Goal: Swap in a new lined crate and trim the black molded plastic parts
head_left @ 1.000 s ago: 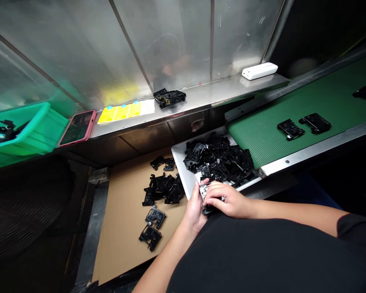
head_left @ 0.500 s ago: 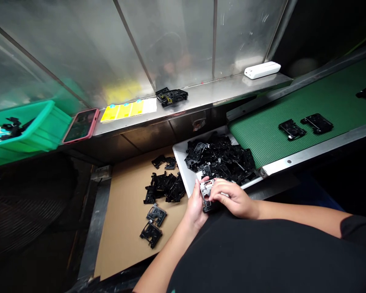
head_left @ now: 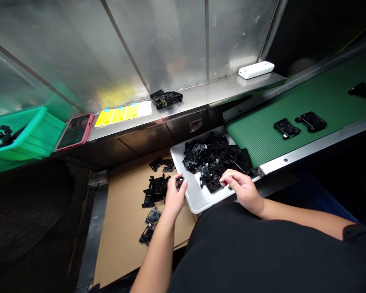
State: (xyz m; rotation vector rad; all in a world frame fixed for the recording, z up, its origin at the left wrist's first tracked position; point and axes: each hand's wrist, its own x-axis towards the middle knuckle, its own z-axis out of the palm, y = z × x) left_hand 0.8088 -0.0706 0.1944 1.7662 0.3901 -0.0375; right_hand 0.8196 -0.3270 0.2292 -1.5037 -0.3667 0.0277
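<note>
Over the left edge of the white tray [head_left: 195, 203], my left hand [head_left: 176, 195] is open, thumb and fingers apart, beside a cluster of black plastic parts [head_left: 154, 190] on the cardboard [head_left: 122, 228]. My right hand [head_left: 242, 189] is closed in a pinch above the tray's front edge; what its fingertips hold, if anything, is too small to make out. A heap of black parts [head_left: 216, 152] fills much of the tray. Two more parts, one of them grey [head_left: 153, 216], lie on the cardboard by my left forearm.
A green conveyor belt [head_left: 256, 138] with several black parts runs to the right. On the metal shelf [head_left: 201, 95] are a white device [head_left: 256, 70], black parts [head_left: 166, 99], yellow labels [head_left: 117, 115] and a phone [head_left: 75, 131]. A green bin [head_left: 38, 138] stands left.
My hands have separated. The left has let go of the part both were at and moved left over the tray's edge. That part is no longer between them.
</note>
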